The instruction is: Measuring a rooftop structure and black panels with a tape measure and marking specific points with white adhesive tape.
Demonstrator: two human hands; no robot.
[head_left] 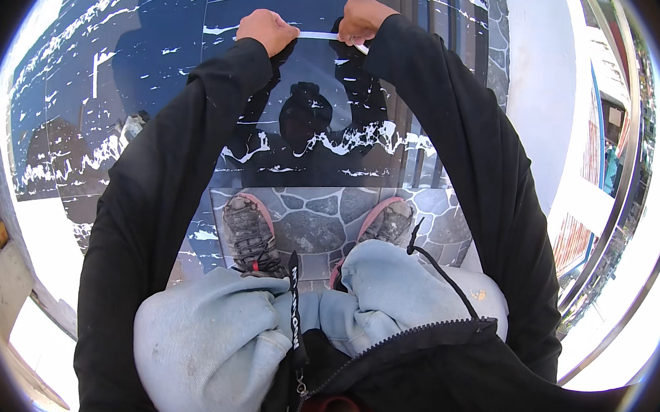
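Observation:
A narrow white strip (318, 35) is stretched taut between my two hands, at the far side of the glossy black, white-veined tile surface (301, 175). My left hand (268, 31) pinches its left end, thumb and fingers pressed together. The fingers of my right hand (362, 22) are closed on the other end, and a short white piece sticks out below them. The frame does not show whether the strip is tape or some other band, nor whether it touches the tile. My arms and head are mirrored in the shiny surface.
My shoes (251, 228) stand on grey stone-patterned tiles (309, 233) just in front of the black surface. Another thin white bent piece (96, 75) lies at the left. A white wall (541, 90) rises at the right, with a railing (627, 171) beyond it.

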